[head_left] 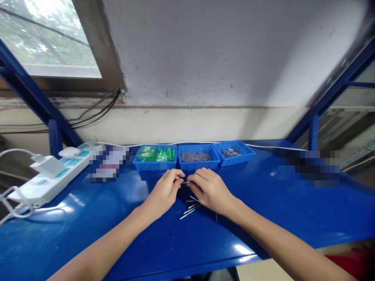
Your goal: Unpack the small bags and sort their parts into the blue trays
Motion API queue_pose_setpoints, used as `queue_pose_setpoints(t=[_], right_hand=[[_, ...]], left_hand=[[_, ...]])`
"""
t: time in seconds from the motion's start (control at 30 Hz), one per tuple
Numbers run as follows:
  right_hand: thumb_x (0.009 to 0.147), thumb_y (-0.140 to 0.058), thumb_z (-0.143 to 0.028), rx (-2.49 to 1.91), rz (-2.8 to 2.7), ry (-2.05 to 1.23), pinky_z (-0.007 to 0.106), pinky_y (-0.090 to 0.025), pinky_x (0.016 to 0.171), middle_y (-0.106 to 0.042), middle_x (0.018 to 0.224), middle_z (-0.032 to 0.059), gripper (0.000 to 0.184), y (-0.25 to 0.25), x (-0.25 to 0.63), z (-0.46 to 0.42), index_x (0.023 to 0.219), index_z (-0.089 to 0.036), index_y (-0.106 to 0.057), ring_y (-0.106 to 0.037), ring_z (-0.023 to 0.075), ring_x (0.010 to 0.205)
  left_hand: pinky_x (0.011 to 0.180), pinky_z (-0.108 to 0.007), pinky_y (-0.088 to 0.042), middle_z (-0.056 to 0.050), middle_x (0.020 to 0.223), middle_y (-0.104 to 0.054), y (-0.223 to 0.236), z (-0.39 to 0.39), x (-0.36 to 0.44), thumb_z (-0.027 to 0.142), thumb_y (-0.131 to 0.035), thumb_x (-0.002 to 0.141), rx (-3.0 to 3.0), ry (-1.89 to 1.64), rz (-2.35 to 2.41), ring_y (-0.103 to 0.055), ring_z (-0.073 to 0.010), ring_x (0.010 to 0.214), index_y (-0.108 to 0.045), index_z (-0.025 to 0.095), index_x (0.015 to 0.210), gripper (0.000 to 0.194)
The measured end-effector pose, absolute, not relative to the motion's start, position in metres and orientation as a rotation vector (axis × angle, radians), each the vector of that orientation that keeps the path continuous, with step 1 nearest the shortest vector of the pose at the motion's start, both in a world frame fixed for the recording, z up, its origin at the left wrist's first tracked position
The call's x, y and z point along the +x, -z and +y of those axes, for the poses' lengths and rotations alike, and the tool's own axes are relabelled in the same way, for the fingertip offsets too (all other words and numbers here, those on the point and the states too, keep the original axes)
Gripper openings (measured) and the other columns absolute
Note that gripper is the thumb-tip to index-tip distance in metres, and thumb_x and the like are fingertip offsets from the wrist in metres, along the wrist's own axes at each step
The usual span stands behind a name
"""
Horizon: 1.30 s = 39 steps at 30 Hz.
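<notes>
On my feed the bare left hand (167, 190) and right hand (211, 189) seem to pinch a thin silver metal pin (186, 182) dead centre, and I reckon a slipping fingertip could drop it onto loose shiny metal rods (187, 214) at six o'clock.

1. Pin (186, 182): thin, silvery, nearly level, pinched between the fingertips of your left hand (165, 190) and your right hand (211, 190).
2. Loose pins (187, 213): several, slim and shiny, lying slantwise close together, nearer you than your fingertips, just beside your right hand, which hides some ends.
</notes>
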State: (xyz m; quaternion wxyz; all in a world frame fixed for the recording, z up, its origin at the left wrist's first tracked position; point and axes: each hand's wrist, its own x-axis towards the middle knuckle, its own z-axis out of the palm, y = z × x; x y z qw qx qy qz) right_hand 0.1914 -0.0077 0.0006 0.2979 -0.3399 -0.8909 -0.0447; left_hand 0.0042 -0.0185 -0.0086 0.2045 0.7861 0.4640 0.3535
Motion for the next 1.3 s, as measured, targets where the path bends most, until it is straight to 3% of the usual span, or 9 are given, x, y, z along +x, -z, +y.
queue_pose_setpoints(t=[0.13, 0.33, 0.47, 0.67, 0.8, 0.9, 1.13, 1.3], right_hand=[[0.093, -0.04, -0.026, -0.944, -2.318, 0.066, 0.029, -0.037, 0.065, -0.058, 0.071, 0.0051, 0.025, -0.001, 0.191, -0.006, 0.079, -0.016, -0.058, -0.048, 0.0152, 0.066], [0.091, -0.047, -0.031, -0.903, -2.312, 0.015, 0.029, -0.037, 0.067, -0.061, 0.078, 0.0049, 0.019, -0.001, 0.193, -0.006, 0.093, -0.016, -0.057, -0.051, 0.0158, 0.07], [0.092, -0.043, -0.028, -0.873, -2.354, 0.103, 0.029, -0.036, 0.064, -0.059, 0.075, 0.0048, 0.021, -0.001, 0.191, -0.007, 0.084, -0.016, -0.058, -0.048, 0.0154, 0.067], [0.09, -0.044, -0.026, -0.937, -2.126, 0.28, 0.029, -0.038, 0.065, -0.056, 0.069, 0.0052, 0.022, -0.02, 0.223, 0.012, 0.074, -0.017, -0.056, -0.049, 0.0162, 0.067], [0.086, -0.051, -0.032, -1.341, -1.696, 0.495, 0.032, -0.04, 0.069, -0.058, 0.075, 0.0075, 0.018, -0.021, 0.274, 0.041, 0.089, -0.015, -0.058, -0.051, 0.0204, 0.073], [0.083, -0.052, -0.035, -1.488, -1.652, 0.501, 0.036, -0.041, 0.073, -0.058, 0.08, 0.0093, 0.025, -0.014, 0.29, 0.052, 0.097, -0.015, -0.058, -0.051, 0.0233, 0.076], [0.088, -0.047, -0.029, -1.106, -2.051, 0.192, 0.035, -0.042, 0.077, -0.059, 0.083, 0.0078, 0.018, -0.006, 0.225, 0.021, 0.097, -0.017, -0.058, -0.052, 0.0211, 0.081], [0.088, -0.05, -0.028, -0.89, -2.331, 0.067, 0.033, -0.041, 0.074, -0.06, 0.087, 0.0077, 0.019, 0.006, 0.196, 0.003, 0.1, -0.016, -0.058, -0.05, 0.0198, 0.081]], left_hand=[[0.074, -0.029, -0.044, -0.002, 0.085, -0.056, 0.006, -0.02, 0.005, 0.026, -0.043, 0.09, 2.209, -1.006, 1.335, -0.055, -0.0158, 0.079, -0.049, 0.02, 0.093, 0.009], [0.074, -0.028, -0.042, -0.001, 0.08, -0.056, 0.005, -0.02, 0.004, 0.026, -0.035, 0.094, 2.252, -1.008, 1.377, -0.052, -0.0159, 0.078, -0.051, 0.021, 0.081, 0.021], [0.073, -0.028, -0.043, -0.001, 0.078, -0.057, 0.004, -0.02, 0.004, 0.028, -0.034, 0.094, 2.269, -0.974, 1.384, -0.053, -0.0157, 0.076, -0.051, 0.02, 0.079, 0.025], [0.089, -0.035, -0.041, -0.004, 0.098, -0.061, 0.005, -0.01, 0.002, 0.029, -0.039, 0.093, 2.498, -0.792, 1.368, -0.052, -0.0188, 0.093, -0.058, 0.021, 0.098, 0.021], [0.088, -0.039, -0.042, -0.006, 0.115, -0.056, 0.011, 0.001, -0.001, 0.026, -0.04, 0.092, 2.663, -0.531, 1.466, -0.047, -0.0234, 0.107, -0.052, 0.021, 0.117, 0.028], [0.082, -0.04, -0.043, -0.007, 0.11, -0.057, 0.014, 0.002, 0.0, 0.022, -0.038, 0.092, 2.74, -0.403, 1.544, -0.049, -0.024, 0.101, -0.054, 0.02, 0.114, 0.028], [0.077, -0.036, -0.042, -0.005, 0.09, -0.059, 0.014, -0.007, -0.004, 0.016, -0.041, 0.09, 2.688, -0.477, 1.554, -0.05, -0.0211, 0.086, -0.057, 0.019, 0.09, 0.016], [0.08, -0.032, -0.043, -0.002, 0.09, -0.059, 0.01, -0.01, -0.003, 0.018, -0.04, 0.092, 2.456, -0.761, 1.343, -0.052, -0.0177, 0.088, -0.054, 0.021, 0.092, 0.015]])
